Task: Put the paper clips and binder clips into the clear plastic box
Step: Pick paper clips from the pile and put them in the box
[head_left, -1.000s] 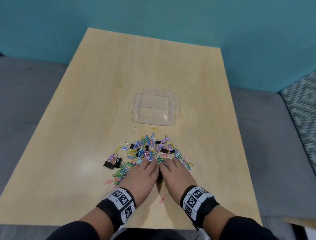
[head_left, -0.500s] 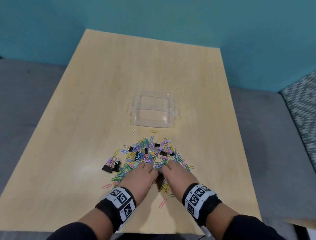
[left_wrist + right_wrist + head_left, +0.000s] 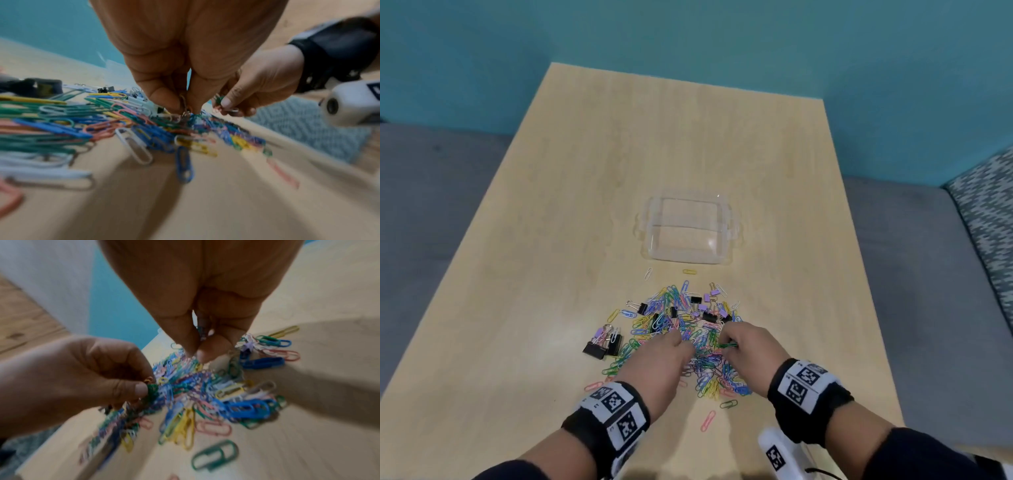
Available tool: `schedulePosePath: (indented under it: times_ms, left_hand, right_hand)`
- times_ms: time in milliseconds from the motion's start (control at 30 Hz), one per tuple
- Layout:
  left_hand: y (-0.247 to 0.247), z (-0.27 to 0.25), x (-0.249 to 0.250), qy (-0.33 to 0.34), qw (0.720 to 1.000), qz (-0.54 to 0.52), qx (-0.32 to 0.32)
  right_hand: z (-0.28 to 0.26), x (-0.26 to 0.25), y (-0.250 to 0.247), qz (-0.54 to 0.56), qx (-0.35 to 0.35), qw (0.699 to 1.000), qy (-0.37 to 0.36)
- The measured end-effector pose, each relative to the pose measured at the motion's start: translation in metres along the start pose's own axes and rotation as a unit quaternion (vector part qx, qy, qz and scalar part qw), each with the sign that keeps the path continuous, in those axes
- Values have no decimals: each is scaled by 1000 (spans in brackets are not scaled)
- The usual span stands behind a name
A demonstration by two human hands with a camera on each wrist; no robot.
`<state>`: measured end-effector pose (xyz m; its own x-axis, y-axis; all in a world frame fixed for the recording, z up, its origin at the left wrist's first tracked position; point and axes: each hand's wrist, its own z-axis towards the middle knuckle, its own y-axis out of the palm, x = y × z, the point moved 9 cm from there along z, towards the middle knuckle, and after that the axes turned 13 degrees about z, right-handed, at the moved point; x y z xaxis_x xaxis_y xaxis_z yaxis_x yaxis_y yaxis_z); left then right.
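A pile of coloured paper clips (image 3: 681, 329) mixed with black and purple binder clips (image 3: 602, 346) lies on the wooden table (image 3: 585, 205), just in front of the clear plastic box (image 3: 654, 240), which stands upright with nothing in it. My left hand (image 3: 681, 342) hovers over the pile's near side and pinches a few paper clips (image 3: 185, 107) between thumb and fingertips. Beside it my right hand (image 3: 726, 342) pinches a small bunch too, a green clip (image 3: 220, 100) among them. In the right wrist view the right hand (image 3: 200, 345) is just above the pile.
Stray clips lie apart: a pink one (image 3: 708, 420) and a green one (image 3: 728, 404) near me, two more (image 3: 690, 271) by the box's front wall. Grey cushions flank the table, a patterned cushion (image 3: 989, 222) at right, a teal wall behind.
Both hands lay flat side by side on the pile's near edge. They have since drawn slightly apart, curled their fingers and pinched up clips.
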<state>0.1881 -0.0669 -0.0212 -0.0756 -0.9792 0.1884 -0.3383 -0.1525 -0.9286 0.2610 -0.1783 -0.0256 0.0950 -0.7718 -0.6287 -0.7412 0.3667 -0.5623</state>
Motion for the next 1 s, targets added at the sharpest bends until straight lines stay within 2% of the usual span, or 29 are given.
schedulePosePath:
  times_ms: [100,167,233,300,433,567,633,700,800,900,1000]
  left_hand:
    - [-20,3,-24,-76,989,-123,28]
    - [-32,15,-45,-123,963,-239,18]
    - [-55,32,-70,-160,933,-320,44]
    - [-81,53,-94,-190,915,-347,80]
    - [-119,93,-126,-228,912,-314,136]
    - [-118,102,-128,-219,900,-356,126]
    - [-116,85,-134,-220,899,-354,134]
    - [-114,53,-140,-227,909,-314,154]
    - [-93,-12,-134,-237,930,-232,162]
    - [-45,-72,-111,-224,944,-200,132]
    - [10,-110,-98,-224,956,-166,94]
  right_hand:
    - [6,-3,-10,139,-29,988,54]
    - [15,-15,-25,219,-37,972,71]
    - [34,-31,-48,242,-23,968,67]
    - [60,-44,-75,251,20,966,59]
    - [101,-72,-108,228,98,968,29]
    - [111,-78,-106,276,85,957,38]
    - [101,-71,-106,217,70,973,24]
    - [76,-62,-110,105,84,991,-7]
    - [27,-31,-89,-18,73,997,-34]
    - [-21,16,-48,-64,39,997,-26]
    - [-56,54,-8,-77,32,996,-13]
